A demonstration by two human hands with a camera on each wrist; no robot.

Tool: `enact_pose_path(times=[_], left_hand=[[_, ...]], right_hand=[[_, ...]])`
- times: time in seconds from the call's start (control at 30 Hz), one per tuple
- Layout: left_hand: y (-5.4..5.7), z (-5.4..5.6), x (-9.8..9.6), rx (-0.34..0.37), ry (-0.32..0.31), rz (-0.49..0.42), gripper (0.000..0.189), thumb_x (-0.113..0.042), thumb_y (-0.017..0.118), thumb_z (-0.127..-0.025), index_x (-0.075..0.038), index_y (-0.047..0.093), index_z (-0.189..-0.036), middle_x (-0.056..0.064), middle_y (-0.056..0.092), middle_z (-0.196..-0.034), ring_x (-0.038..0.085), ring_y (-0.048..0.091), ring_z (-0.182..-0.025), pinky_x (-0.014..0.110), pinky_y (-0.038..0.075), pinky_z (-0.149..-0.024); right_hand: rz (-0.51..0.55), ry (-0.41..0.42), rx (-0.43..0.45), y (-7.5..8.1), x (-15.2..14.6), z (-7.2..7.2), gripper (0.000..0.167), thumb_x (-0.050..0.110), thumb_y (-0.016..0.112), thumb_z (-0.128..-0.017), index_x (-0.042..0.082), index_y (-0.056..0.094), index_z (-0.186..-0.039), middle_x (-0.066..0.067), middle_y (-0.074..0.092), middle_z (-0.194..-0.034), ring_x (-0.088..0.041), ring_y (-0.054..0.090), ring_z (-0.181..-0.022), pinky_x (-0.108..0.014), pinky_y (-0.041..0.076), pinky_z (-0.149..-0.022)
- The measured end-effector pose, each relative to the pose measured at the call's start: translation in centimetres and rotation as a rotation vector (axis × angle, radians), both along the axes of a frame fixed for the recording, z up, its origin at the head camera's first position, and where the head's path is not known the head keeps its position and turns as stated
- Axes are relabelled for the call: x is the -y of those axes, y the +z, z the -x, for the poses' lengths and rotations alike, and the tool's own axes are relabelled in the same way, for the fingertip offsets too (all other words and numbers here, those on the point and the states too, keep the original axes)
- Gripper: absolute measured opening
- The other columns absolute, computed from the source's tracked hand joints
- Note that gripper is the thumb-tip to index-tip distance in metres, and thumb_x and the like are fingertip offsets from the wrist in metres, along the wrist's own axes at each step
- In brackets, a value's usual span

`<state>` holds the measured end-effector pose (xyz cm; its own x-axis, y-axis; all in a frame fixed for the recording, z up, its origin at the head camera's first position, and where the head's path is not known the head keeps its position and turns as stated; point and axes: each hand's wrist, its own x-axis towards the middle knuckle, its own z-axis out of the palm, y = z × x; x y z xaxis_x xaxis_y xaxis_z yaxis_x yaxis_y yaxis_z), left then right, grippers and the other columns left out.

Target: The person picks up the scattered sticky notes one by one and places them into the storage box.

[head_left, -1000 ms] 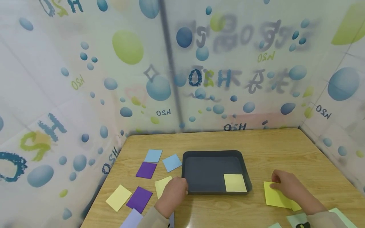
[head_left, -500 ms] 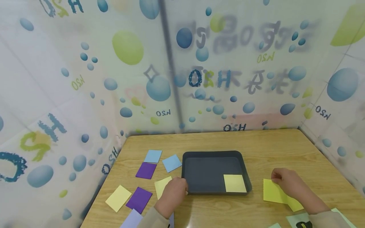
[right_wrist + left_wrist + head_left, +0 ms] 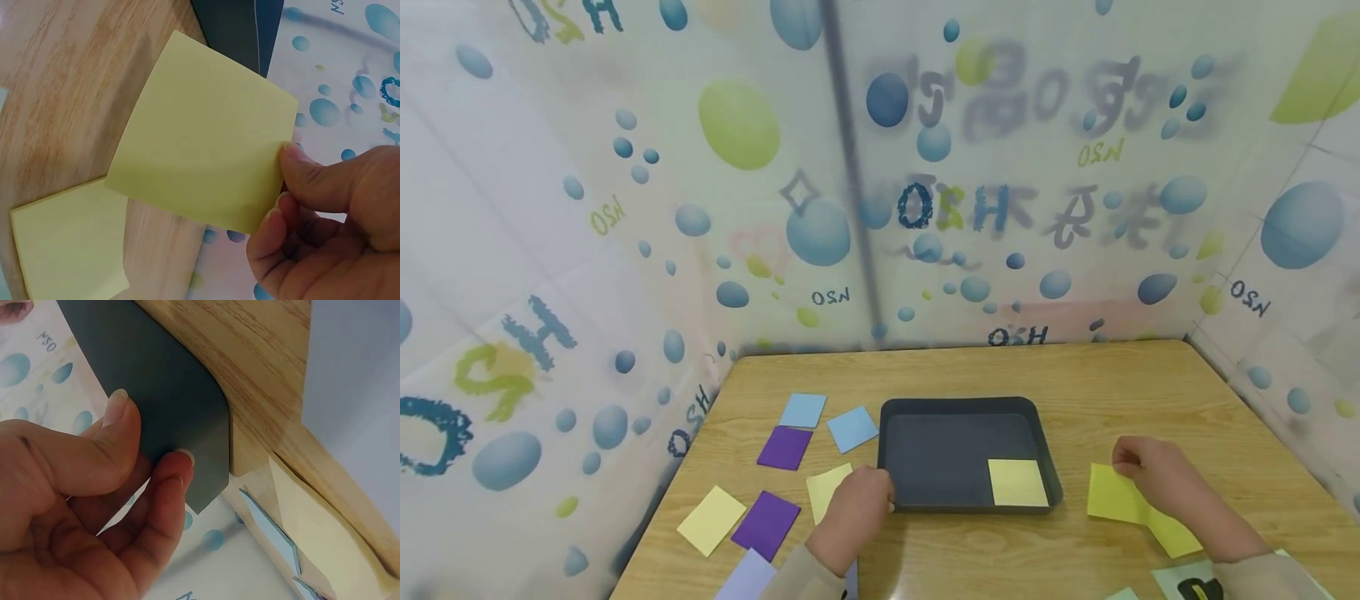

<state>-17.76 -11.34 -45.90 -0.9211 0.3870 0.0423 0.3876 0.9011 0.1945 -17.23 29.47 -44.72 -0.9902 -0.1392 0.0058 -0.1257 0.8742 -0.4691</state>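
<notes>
My right hand (image 3: 1161, 479) pinches a yellow sticky note (image 3: 209, 137) by one edge between thumb and fingers. Raised over the table, the note tilts beside the dark tray (image 3: 955, 446). Below it, another yellow sticky note (image 3: 72, 244) lies on the wood, partly overlapped in the right wrist view. My left hand (image 3: 859, 507) is at the tray's near left corner, thumb and fingers pinching its rim, as the left wrist view shows. Inside the tray, a pale yellow sticky note (image 3: 1018, 482) rests in the near right corner.
Left of the tray lie light blue notes (image 3: 853, 429), purple notes (image 3: 767, 525), pale yellow notes (image 3: 712, 521) and a lavender note (image 3: 747, 575). Pale green notes (image 3: 1180, 577) lie at the front right, partly under the right sleeve. A patterned curtain (image 3: 962, 167) stands behind the table.
My right hand has risen slightly away from me with the yellow sticky note, uncovering more of the yellow note beneath. The left hand and tray have stayed in place.
</notes>
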Motion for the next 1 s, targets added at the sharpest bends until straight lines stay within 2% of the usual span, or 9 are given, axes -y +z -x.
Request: enact_pose_path(times=[0.37,0.7,1.0], left_hand=[[-0.5,0.2,0.1,-0.016,-0.006,0.01,0.009,-0.01,0.086,-0.077,-0.012,0.078,-0.074,-0.001,0.072,-0.074,0.015,0.068,-0.071,0.024,0.054,-0.058],[-0.4,0.1,0.1,0.024,-0.001,-0.002,0.008,-0.009,0.085,-0.079,-0.011,0.078,-0.074,0.0,0.073,-0.074,0.015,0.068,-0.07,0.024,0.053,-0.057],[-0.2,0.2,0.0,0.018,0.005,0.005,0.009,-0.009,0.084,-0.079,-0.011,0.077,-0.073,0.0,0.073,-0.074,0.015,0.068,-0.07,0.024,0.054,-0.058]], right_hand=[[0.011,0.016,-0.04,0.9,0.4,0.3,0.015,-0.002,0.061,-0.096,0.007,0.062,-0.084,0.0,0.057,-0.074,-0.015,0.044,-0.065,-0.024,0.036,-0.055],[0.013,0.019,-0.041,1.7,1.2,0.8,0.012,-0.002,0.06,-0.096,0.005,0.061,-0.086,-0.001,0.058,-0.077,-0.016,0.046,-0.068,-0.025,0.038,-0.056],[-0.004,0.027,-0.074,2.4,2.5,1.6,0.015,-0.003,0.06,-0.096,0.006,0.058,-0.084,-0.001,0.052,-0.076,-0.016,0.046,-0.069,-0.027,0.036,-0.058]])
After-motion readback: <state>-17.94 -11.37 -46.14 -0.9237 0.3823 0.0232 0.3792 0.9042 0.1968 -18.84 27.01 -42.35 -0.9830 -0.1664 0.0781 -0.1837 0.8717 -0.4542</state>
